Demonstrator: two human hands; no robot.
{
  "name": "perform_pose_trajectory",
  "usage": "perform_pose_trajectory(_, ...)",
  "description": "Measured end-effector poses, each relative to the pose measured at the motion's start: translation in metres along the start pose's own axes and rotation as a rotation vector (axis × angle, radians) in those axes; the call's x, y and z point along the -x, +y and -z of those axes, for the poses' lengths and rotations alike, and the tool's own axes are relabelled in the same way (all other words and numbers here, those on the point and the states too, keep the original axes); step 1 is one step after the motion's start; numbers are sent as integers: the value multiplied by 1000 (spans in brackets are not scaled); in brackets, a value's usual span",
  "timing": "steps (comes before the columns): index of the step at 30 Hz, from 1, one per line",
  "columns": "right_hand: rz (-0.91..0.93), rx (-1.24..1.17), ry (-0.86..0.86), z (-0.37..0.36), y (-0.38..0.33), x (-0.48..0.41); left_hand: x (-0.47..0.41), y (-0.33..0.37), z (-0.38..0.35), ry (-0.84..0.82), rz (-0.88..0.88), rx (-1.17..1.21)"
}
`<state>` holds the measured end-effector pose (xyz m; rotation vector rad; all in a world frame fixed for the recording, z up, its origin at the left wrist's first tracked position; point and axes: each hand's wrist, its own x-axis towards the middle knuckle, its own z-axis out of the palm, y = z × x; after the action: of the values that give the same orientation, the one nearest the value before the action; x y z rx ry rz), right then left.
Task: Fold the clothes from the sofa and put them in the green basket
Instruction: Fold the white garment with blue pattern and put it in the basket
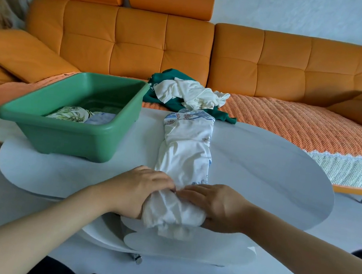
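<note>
Living room, white wall behind an orange sofa (188, 51), with a white oval desk (265, 163) set in front of it on a pale floor.

Findings, as I read them from my remote station:

1. The green basket (65, 136) stands on the left of the desk. At least two folded pieces (73, 115) lie inside; the rest of its floor is hidden by the near wall.
2. The white floral garment (185, 151) lies on the desk just right of the basket, folded into a long narrow strip that runs away from me. Its far end reaches the desk edge by the sofa.
3. My left hand (141, 192) and right hand (218, 208) grip the near end of the strip from either side. The fingers curl over the bunched cloth and the fingertips almost meet on top. The lowest part of the cloth hangs past the near edge.
4. A green garment (160, 79) and a crumpled white garment (189, 93) lie heaped on the sofa seat, unfolded.

Assessment: the strip looks ready to be folded or rolled from the near end, so the task is partly done, with two pieces outstanding.

Risks:
- The near end is bunched rather than flat, so a fold made here may set creases or come out lopsided.
- Dragging the strip could pull the lengthwise folds open, since the cloth looks thin and slippery.
- The far end touches the sofa heap and may catch on it.
- A loose bundle could unroll on the way to the basket.
</note>
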<state>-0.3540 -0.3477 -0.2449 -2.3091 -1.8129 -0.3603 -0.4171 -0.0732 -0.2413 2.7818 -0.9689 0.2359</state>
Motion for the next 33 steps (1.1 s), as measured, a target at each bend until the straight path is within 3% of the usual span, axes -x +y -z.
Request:
perform_pose_trajectory(2, -142, -130, 64, 5, 1, -4, -7, 1, 6, 62, 60, 202)
perform_pose_trajectory(5, -420, -369, 200, 8, 8, -18, -22, -1, 15, 221, 314, 552)
perform_pose_trajectory(8, -562, -587, 270, 15, 24, -36, -53, -10, 23, 345, 489, 724)
perform_pose_trajectory(14, -869, -693, 429, 13, 76, -78, -113, -48, 33, 508, 692, 755)
perform_pose_trajectory(18, -1096, -687, 384, 9, 111, -96, -135, -70, 26, 582, 769, 500)
perform_pose_trajectory(21, -1031, -398, 212, 2, 129, -92, -137, -82, 21, 484, 516, 231)
perform_pose_trajectory(24, -689, -100, 223, 5, 136, -86, -136, -92, 11, 224, 331, 152)
perform_pose_trajectory(27, -477, -56, 242, 10, 134, -82, -133, -101, 1, 134, 343, 96)
perform_pose_trajectory(33, -579, 9, 70, 1, 146, -81, -142, -115, -1, 125, 424, 59)
